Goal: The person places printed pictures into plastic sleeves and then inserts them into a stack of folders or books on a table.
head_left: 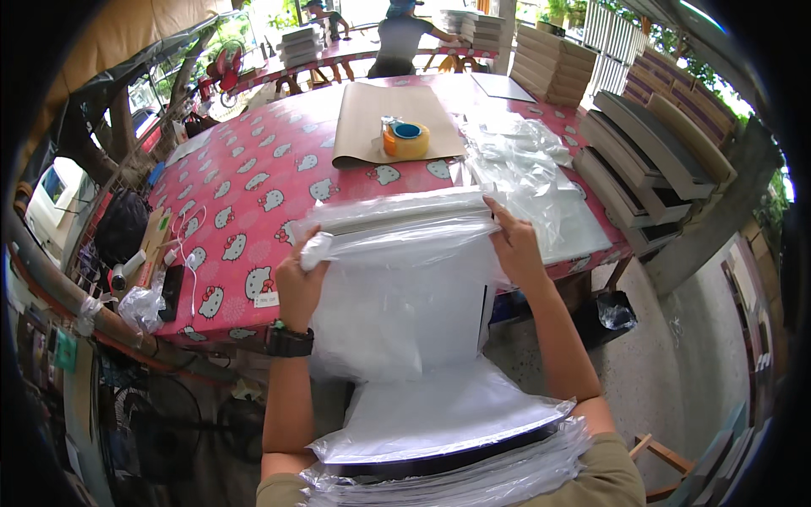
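Note:
Between my hands is a white flat pack in clear plastic wrap (405, 287), standing tilted at the near edge of the table. My left hand (302, 279), with a dark watch at its wrist, closes on a bunched piece of the plastic at the left corner. At the opposite corner, my right hand (517, 245) grips the pack's edge with the index finger along the top. Close to my body lies a stack of plastic-sleeved white sheets (448, 414), with loose film spilling over its near side. What my fingers press from behind is hidden.
A pink patterned table (245, 186) carries brown paper (359, 110), a roll of tape (407, 139) and clear plastic bags (532, 186). Grey boxes (634, 160) are stacked at right. A white cable (196, 262) lies at left. A person (401, 42) works beyond the table.

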The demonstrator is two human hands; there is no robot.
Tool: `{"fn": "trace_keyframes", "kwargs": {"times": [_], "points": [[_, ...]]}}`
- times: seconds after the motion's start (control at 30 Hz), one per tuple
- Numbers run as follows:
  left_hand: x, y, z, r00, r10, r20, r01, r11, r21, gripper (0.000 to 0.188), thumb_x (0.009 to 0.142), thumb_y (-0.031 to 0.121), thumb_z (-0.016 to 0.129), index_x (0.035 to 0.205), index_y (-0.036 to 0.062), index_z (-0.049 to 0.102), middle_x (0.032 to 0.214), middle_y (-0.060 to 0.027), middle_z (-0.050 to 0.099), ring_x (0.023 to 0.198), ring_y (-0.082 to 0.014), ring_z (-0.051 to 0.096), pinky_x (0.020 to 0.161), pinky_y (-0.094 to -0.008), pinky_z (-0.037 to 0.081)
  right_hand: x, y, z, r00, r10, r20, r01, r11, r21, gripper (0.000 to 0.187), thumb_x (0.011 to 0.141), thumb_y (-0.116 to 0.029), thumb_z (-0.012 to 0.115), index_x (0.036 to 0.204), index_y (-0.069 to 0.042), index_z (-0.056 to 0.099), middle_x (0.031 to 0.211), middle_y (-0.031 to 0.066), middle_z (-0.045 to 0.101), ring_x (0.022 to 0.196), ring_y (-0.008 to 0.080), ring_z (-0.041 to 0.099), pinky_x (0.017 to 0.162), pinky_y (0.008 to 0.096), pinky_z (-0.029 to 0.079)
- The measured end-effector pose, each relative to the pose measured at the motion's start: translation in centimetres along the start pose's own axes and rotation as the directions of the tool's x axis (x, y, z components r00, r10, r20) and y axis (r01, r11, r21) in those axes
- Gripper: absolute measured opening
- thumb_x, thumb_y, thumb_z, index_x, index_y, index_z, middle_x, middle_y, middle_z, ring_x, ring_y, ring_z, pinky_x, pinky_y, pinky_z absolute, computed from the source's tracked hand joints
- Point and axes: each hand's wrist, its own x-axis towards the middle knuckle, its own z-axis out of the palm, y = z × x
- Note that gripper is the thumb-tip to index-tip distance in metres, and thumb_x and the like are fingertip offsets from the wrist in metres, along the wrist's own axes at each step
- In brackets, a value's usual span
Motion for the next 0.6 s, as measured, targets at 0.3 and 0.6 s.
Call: {"fn": "trace_keyframes", "kwargs": {"times": [0.3, 0.6], "points": [[-5.3, 2.0, -3.5, 0.977, 0.194, -0.089, -0.185, 0.978, 0.098, 0.034, 0.061, -0.007, 0.059, 0.093, 0.0034, 0.061, 0.065, -0.0068, 0.052, 0.059, -0.0185, 0.053, 0.056, -0.0289, 0.041, -3.6, -3.2, -4.4, 0.962, 0.159, 0.223, -0.243, 0.871, 0.426, 0.014, 0.075, -0.008, 0.054, 0.084, 0.0, 0.063, 0.056, 0.0052, 0.055, 0.053, 0.0115, 0.049, 0.062, 0.0201, 0.039], [-6.9, -1.6, -3.4, 0.621, -0.356, 0.699, 0.75, 0.529, -0.397, 0.019, 0.076, 0.018, 0.057, 0.087, 0.0026, 0.059, 0.071, -0.0023, 0.058, 0.059, -0.0085, 0.053, 0.054, -0.0217, 0.041, -6.5, 1.0, -3.4, 0.588, 0.285, 0.757, -0.808, 0.17, 0.564, 0.021, 0.08, -0.012, 0.058, 0.097, 0.001, 0.056, 0.082, 0.006, 0.061, 0.069, 0.0089, 0.059, 0.061, 0.0209, 0.048]]}}
